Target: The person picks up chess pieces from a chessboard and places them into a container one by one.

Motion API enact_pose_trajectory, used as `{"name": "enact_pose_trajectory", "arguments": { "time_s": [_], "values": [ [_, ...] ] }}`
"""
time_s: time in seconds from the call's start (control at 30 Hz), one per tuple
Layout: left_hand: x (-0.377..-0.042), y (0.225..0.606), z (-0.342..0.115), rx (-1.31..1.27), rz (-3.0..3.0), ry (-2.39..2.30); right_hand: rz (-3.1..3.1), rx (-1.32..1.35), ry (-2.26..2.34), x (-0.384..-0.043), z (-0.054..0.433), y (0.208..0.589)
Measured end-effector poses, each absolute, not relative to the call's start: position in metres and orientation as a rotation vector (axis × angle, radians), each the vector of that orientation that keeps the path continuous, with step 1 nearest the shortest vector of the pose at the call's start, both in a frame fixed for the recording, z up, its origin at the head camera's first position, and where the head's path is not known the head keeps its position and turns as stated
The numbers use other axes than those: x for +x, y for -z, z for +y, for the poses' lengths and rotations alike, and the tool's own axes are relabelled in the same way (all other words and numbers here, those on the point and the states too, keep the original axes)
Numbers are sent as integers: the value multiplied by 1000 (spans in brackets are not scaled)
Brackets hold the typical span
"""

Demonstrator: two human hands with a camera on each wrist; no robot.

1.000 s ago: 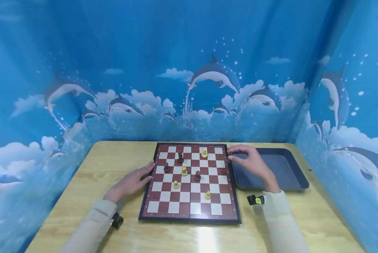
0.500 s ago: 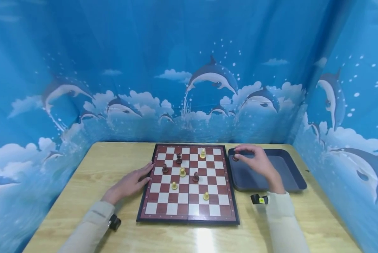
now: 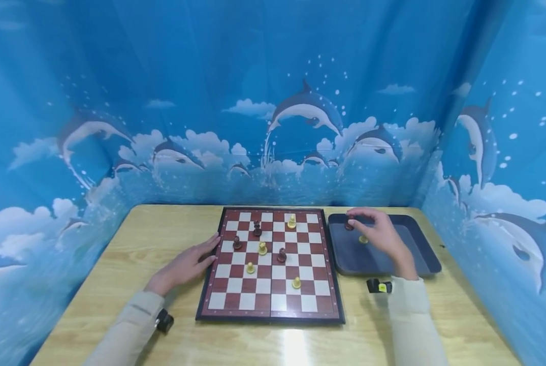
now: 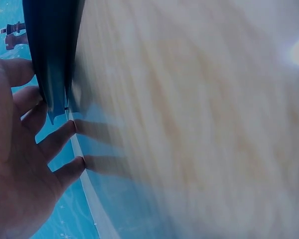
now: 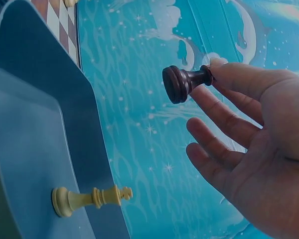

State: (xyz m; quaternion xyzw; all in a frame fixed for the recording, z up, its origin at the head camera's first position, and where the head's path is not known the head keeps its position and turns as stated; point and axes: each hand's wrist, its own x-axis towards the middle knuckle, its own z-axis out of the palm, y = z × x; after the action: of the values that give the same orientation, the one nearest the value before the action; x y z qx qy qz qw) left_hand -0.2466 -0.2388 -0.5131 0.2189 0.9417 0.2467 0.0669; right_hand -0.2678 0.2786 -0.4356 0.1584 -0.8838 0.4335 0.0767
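The right hand pinches a dark piece near its top over the tray, not yet set down. A cream king already stands inside. The left hand, fingers extended, touches the board; seven pieces stand there.

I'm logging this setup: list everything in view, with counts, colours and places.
wooden-looking table: one, pale brown, foreground
square chequered chessboard: one, red-brown and white, on the table
shallow rectangular tray: one, dark grey, right of chessboard
tall chess king: one, pale yellow, in the tray
light chess pieces: four, pale yellow, on chessboard
dark chess pieces: three, brown, on chessboard
held chess piece: one, dark brown, in the right hand
dolphin-print fabric: count unclear, blue and white, behind table
wrist cameras: two, black, one per wrist
long sleeves: two, off-white, both arms
left hand: one, touching chessboard's left edge
right hand: one, over the tray
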Motion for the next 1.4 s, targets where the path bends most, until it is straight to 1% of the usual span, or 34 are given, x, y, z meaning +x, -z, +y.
{"name": "enact_pose_trajectory", "arguments": {
  "time_s": [1.4],
  "values": [
    [-247, 514, -239, 692, 2853, -749, -2668, 284, -1184, -264, 320, 442]
  ]
}}
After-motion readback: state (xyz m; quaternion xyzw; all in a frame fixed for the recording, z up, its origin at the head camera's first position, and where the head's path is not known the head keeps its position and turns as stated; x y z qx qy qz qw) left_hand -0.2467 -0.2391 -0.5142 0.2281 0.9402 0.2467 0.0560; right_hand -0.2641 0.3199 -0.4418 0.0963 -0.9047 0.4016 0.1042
